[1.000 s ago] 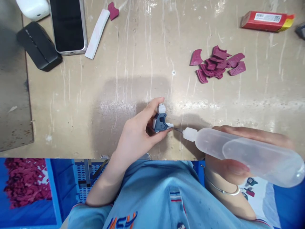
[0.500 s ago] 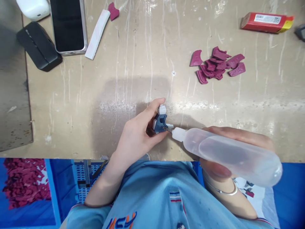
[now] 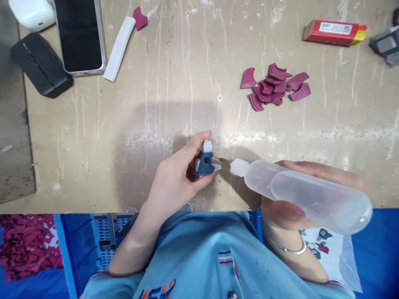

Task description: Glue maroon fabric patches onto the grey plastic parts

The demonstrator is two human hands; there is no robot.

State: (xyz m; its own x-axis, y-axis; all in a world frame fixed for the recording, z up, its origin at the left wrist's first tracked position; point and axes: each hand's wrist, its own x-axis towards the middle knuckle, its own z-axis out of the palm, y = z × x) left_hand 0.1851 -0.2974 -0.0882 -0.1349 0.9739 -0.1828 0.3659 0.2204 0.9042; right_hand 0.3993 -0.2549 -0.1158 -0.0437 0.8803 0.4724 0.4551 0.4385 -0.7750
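Observation:
Between the thumb and fingers of my left hand (image 3: pixel 174 178) is a small dark-blue plastic part (image 3: pixel 205 163) with white pieces on its top and sides. My right hand (image 3: pixel 286 211) is wrapped round a translucent squeeze bottle (image 3: pixel 308 193), tilted nearly flat, which holds what looks like a clear liquid. A thin needle tip (image 3: pixel 222 160) on the bottle's white nozzle points left at the part's curved notch. Whether the tip touches the part, I cannot tell. Some fingers of my left hand are hidden behind the part.
Several maroon pieces (image 3: pixel 272 87) lie heaped beyond my hands, with a red lighter (image 3: pixel 335 33) farther right. At the back left are a phone (image 3: pixel 81 37), a black case (image 3: pixel 42 64), a white case (image 3: pixel 33 14) and a white strip (image 3: pixel 119 49). Blue bins (image 3: pixel 81 249) stand below the table's front edge.
The bottle's tip has drawn back a little and swung upward, from the part's lower right to beside its notch. The whole view has shifted slightly, moving the table's things leftward.

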